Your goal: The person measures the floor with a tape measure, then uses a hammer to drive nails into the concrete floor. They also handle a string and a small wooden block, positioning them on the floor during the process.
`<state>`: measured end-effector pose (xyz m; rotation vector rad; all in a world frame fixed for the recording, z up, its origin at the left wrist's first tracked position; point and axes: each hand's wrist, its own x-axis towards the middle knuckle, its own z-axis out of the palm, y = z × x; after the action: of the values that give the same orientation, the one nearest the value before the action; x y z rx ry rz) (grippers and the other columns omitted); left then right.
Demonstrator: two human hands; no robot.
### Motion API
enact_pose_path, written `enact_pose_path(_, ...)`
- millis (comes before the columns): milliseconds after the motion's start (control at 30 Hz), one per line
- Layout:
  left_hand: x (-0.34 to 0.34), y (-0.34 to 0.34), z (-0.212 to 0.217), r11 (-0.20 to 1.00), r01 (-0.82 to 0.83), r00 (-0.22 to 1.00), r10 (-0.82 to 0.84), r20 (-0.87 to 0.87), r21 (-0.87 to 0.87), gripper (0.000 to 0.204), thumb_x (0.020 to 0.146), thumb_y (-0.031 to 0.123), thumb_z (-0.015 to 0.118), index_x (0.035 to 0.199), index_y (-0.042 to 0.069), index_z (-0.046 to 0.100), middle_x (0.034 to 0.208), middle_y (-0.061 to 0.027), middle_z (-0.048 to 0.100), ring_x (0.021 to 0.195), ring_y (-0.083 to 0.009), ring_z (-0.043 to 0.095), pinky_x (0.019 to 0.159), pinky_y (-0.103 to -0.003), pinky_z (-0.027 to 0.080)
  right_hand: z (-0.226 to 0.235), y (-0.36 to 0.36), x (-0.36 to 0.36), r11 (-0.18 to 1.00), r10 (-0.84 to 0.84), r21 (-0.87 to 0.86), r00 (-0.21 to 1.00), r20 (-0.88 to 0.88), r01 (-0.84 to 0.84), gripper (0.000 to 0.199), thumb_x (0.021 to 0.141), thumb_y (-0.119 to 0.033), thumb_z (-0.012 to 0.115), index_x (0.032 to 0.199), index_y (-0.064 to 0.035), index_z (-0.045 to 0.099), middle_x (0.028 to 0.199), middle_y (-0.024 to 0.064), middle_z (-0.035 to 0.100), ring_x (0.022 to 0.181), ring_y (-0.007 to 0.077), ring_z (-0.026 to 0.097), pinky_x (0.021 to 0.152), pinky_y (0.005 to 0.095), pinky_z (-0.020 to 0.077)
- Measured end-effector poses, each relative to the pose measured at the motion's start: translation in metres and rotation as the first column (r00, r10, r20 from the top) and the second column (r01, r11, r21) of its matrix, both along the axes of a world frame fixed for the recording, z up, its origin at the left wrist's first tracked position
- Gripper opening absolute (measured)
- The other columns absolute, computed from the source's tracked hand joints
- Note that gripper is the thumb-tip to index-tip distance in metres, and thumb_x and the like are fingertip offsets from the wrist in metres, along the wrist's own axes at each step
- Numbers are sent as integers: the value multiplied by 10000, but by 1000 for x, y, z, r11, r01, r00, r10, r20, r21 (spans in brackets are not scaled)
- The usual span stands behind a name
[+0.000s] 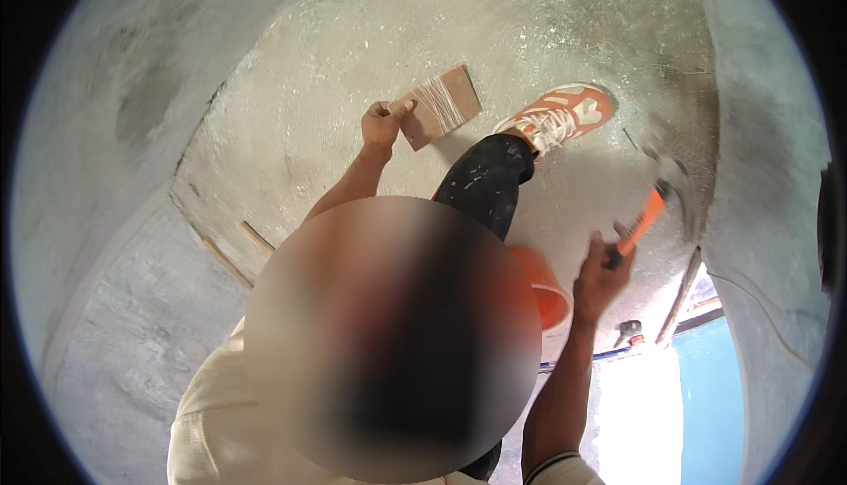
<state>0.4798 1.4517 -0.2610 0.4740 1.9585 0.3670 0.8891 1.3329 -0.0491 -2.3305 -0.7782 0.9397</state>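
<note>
String (441, 104) already wraps the brown board (417, 127), pinched in the left grip (381, 127) over the floor (335, 70). The right grip (603, 271) closes round a hammer (648, 212), blurred at its head and well apart from the board. Floor spreads beyond the board; the shoe (587, 112) and right wall (776, 123) flank the hammer's room.

The left arm (346, 187) is stretched forward, partly hidden by blur; the left hand (382, 127) is closed in a pinch, thumb uppermost. The right arm (565, 383) is extended forward on its own side, and the right hand (603, 282) is clenched in a grip.
</note>
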Motion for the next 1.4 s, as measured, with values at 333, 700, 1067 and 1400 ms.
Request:
enact_pose_path(333, -99, -76, 258, 956, -125, 917, 10, 398, 265, 453, 900, 303, 821, 1223, 51, 627, 1017, -36, 694, 895, -126, 655, 746, -315, 569, 41, 86, -200, 731, 674, 274, 723, -151, -625, 317, 963, -263, 717, 1143, -3, 698, 1040, 145, 689, 931, 239, 651, 832, 370, 512)
enact_pose_path(700, -244, -219, 280, 917, -49, 927, -106, 360, 397, 345, 923, 239, 769, 1194, 42, 690, 991, -44, 733, 925, -93, 645, 809, -281, 524, 91, 53, -361, 295, 812, -168, 340, -475, -941, 274, 971, -275, 688, 930, -15, 612, 732, -10, 524, 687, 97, 485, 616, 311, 419)
enact_pose_path(1067, -523, -374, 328, 952, -178, 934, 84, 346, 250, 343, 937, 301, 771, 1147, 41, 693, 975, -30, 699, 917, -100, 612, 812, -291, 509, 173, -13, -558, 273, 848, -213, 339, -408, -938, 274, 974, -281, 726, 865, -57, 612, 738, -74, 462, 700, 57, 369, 619, 268, 319)
enact_pose_path(1400, -789, -467, 359, 873, -419, 878, 320, 355, 249, 381, 961, 314, 745, 1231, 56, 672, 1088, -31, 688, 982, -142, 638, 886, -323, 521, 181, -65, -812, 276, 838, -126, 303, -455, -953, 223, 970, -249, 743, 874, -75, 641, 710, -96, 453, 664, 40, 348, 594, 251, 285)
